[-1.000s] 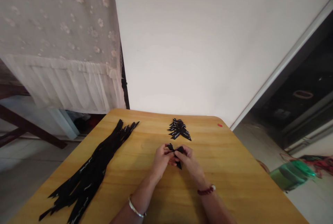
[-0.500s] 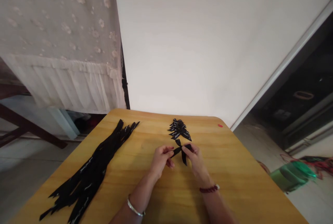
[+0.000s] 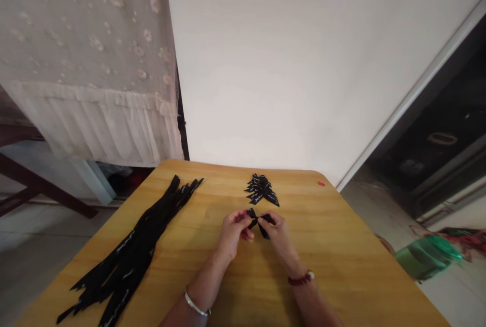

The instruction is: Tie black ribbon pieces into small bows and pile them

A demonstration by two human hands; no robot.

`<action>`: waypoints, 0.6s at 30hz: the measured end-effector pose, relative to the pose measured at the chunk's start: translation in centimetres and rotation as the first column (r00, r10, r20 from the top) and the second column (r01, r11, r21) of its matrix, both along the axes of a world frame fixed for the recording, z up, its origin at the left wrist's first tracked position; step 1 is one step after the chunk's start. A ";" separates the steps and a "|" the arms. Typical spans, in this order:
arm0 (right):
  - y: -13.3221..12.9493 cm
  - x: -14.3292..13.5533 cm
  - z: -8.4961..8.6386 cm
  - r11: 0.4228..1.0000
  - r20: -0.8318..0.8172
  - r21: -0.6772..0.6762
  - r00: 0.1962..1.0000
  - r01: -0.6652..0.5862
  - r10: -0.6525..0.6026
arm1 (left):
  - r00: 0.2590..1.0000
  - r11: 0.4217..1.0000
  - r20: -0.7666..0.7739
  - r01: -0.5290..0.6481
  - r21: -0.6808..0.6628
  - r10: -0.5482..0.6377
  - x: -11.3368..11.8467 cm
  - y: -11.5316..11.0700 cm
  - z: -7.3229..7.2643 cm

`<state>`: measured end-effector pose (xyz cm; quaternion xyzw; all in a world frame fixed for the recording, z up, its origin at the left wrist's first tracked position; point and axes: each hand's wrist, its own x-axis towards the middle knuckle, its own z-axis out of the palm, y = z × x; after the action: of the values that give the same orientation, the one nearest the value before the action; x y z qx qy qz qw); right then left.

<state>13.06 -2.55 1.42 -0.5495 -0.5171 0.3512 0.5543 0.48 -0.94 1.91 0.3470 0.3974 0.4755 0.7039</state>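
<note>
Together, left hand (image 3: 232,229), right hand (image 3: 279,233) pinch black ribbon (image 3: 252,213), lengthwise slanting, tail (image 3: 264,232) pointing lower right.

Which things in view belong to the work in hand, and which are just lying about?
In the work:
black ribbon, pinched by left hand and right hand
ribbon strips, likely
ribbon pile, likely

Seemingly just lying about:
red scrap
green container

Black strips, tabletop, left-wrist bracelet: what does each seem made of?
Black strips: probably fabric ribbon, mostly matte, judging by their limp, flat lie and white lettering.
Tabletop: wood or printed laminate, smooth with a soft sheen, from its streaky grain pattern.
Bracelet: likely metal, silvery and shiny, as its rigid ring catches light; coated plastic is possible.
</note>
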 end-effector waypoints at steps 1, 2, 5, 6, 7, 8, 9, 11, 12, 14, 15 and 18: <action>-0.1 -0.2 0.0 1.000 0.011 0.000 1.000 -0.010 0.010 | 0.999 0.999 0.013 0.032 -0.016 -0.032 0.1 0.0 -0.2; -0.1 -0.3 0.1 1.000 0.013 -0.002 1.000 -0.024 0.024 | 0.998 0.998 0.023 0.060 -0.029 -0.059 0.2 -0.1 -0.3; -0.3 -0.6 0.2 0.998 0.001 -0.008 0.998 -0.055 0.055 | 0.996 0.996 0.035 0.087 -0.036 -0.086 0.4 -0.1 -0.9; -0.4 -0.6 0.2 0.998 -0.008 -0.012 0.998 -0.062 0.061 | 0.996 0.996 0.037 0.081 -0.033 -0.080 0.4 -0.1 -1.0; -0.4 -0.6 0.2 0.998 -0.018 -0.015 0.998 -0.066 0.066 | 0.997 0.997 0.041 0.073 -0.029 -0.072 0.5 -0.1 -1.1; -0.4 -0.6 0.1 0.998 -0.030 -0.019 0.997 -0.067 0.066 | 0.997 0.998 0.045 0.066 -0.026 -0.065 0.5 0.0 -1.1; -0.3 -0.6 0.0 0.998 -0.044 -0.023 0.997 -0.065 0.064 | 0.997 0.998 0.047 0.060 -0.023 -0.058 0.4 0.0 -1.1; -0.2 -0.5 -0.2 0.998 -0.075 -0.027 0.995 -0.063 0.060 | 0.998 0.998 0.046 0.054 -0.020 -0.053 0.4 0.0 -1.0; -0.2 -0.5 -0.3 0.998 -0.088 -0.029 0.994 -0.062 0.059 | 0.998 0.998 0.045 0.054 -0.018 -0.053 0.4 0.0 -0.9; -0.1 -0.6 -0.4 0.996 -0.122 -0.039 0.990 -0.076 0.070 | 0.998 0.998 0.041 0.055 -0.008 -0.055 0.4 -0.1 -0.8; -0.1 -0.6 -0.4 0.995 -0.143 -0.046 0.986 -0.092 0.085 | 0.998 0.999 0.039 0.054 0.001 -0.054 0.4 -0.1 -0.8; -0.3 -0.7 -0.1 0.990 -0.196 -0.057 0.974 -0.128 0.114 | 0.999 0.999 0.032 0.038 0.025 -0.039 0.5 -0.1 -0.7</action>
<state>12.36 -2.85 1.27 -0.4994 -0.4811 0.4536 0.5598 0.93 -1.04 1.21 0.3554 0.3736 0.4723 0.7149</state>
